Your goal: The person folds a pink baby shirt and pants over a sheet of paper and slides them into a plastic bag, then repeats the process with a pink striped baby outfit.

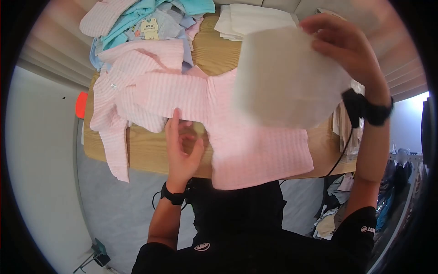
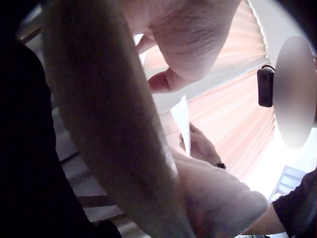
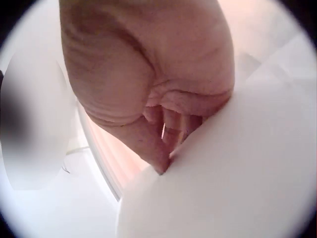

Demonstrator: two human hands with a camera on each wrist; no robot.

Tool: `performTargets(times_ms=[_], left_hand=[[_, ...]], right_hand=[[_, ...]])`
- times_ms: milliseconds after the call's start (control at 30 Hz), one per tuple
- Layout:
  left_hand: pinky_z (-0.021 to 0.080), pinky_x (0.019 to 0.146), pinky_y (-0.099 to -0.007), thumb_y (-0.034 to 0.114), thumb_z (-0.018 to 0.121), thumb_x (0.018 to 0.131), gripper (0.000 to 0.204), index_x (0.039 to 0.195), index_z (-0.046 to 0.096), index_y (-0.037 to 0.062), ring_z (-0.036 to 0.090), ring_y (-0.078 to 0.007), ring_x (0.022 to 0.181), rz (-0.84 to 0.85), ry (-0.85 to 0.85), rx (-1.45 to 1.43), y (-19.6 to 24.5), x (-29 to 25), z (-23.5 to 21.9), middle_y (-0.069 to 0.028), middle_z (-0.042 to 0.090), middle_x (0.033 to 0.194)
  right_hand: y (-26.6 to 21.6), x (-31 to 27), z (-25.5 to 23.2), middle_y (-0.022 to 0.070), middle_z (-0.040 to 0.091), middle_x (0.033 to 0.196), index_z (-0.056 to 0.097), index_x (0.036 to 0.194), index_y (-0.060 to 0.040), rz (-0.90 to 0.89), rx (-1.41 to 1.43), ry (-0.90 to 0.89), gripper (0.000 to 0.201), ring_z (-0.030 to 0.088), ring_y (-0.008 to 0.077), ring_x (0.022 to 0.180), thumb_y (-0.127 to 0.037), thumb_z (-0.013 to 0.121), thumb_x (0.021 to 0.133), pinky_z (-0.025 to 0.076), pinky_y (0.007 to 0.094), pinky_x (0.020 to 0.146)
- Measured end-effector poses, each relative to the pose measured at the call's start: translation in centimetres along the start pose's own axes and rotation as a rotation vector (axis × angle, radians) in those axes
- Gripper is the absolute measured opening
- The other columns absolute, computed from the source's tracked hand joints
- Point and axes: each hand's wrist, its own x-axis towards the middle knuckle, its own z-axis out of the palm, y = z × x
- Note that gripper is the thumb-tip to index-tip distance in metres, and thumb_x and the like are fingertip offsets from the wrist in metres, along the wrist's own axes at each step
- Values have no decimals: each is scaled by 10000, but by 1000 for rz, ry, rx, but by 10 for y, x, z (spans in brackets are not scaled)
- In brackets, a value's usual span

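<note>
A thin white sheet hangs above the table, its upper right corner pinched between the thumb and fingers of my right hand. Close up in the right wrist view, the thumb presses the edge of the sheet against the fingers. Below it lies a pink striped knitted baby top, spread flat and partly covered by the sheet in the head view. Its sleeve extends left. My left hand is at the sleeve's lower edge with fingers relaxed, one fingertip overlapping the fabric.
More pink striped clothing lies at the left, one sleeve hanging past the table edge. Behind it is a pile of folded clothes with a paper tag. White sheets are stacked at the back; plastic-wrapped packets stand right. A cable trails from the right wrist.
</note>
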Motion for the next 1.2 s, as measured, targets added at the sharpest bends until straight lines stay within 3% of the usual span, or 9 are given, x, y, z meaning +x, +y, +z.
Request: performTargets(times_ms=[67,167,267,400,567,767,1033,1133,1200], left_hand=[[491,880,-306,-64,650,804,850,1577,312,38,519,-201,1189,-6,-1,9,0,-3,1,-103,395,1442],[488,900,-308,-53,645,813,850,1583,297,35,504,-213,1206,12,-12,41,-1,-1,-1,-109,372,1496],[504,899,-330,-11,708,776,896,1575,302,20,500,-257,1213,66,9,109,-1,-5,-1,-183,376,1466],[496,968,-386,22,710,786,894,1574,288,-4,431,-300,1312,161,-47,218,11,-4,2,-237,305,1533],[481,1007,-446,55,731,780,910,1557,269,-53,416,-360,1332,256,-99,336,10,-4,4,-283,287,1533],[440,1037,-478,82,772,763,914,1530,298,-71,444,-412,1303,311,-165,369,5,-11,5,-307,349,1472],[396,1093,-480,151,865,726,921,1502,396,-11,465,-425,1304,371,-399,381,9,-5,7,-307,347,1481],[408,1069,-479,102,836,732,785,1437,505,1,491,-439,1273,319,-400,382,9,-8,8,-296,433,1430],[421,1046,-494,90,813,738,714,1397,553,6,503,-453,1253,120,-520,408,18,-8,5,-262,500,1378]], right_hand=[[39,19,28,30,653,1101,642,1239,-40,84,234,-151,320,634,78,927,-15,655,920,520,230,813],[92,29,96,58,673,979,641,1148,7,83,-55,-218,278,641,140,842,-6,657,871,535,284,773],[99,35,131,89,694,1023,634,1142,29,218,-61,-191,274,667,162,880,14,641,868,542,294,785],[107,36,149,117,703,1081,642,1161,11,79,9,-35,304,676,239,1007,-29,681,862,534,334,879],[79,-5,121,162,613,1302,590,1304,-48,-82,-216,218,498,570,327,1234,-103,747,835,437,396,1068],[21,-143,108,214,346,1588,430,1485,-69,503,-272,21,813,349,409,1455,-130,819,774,303,449,1199],[20,-165,163,231,411,1552,560,1382,-65,459,-126,216,643,399,417,1411,-51,780,778,356,472,1150],[23,-165,174,221,419,1553,591,1356,-56,448,-185,250,617,421,412,1384,-23,773,768,368,470,1139],[25,-165,176,203,409,1572,595,1357,-41,463,-227,241,645,429,398,1378,10,781,741,364,459,1145]])
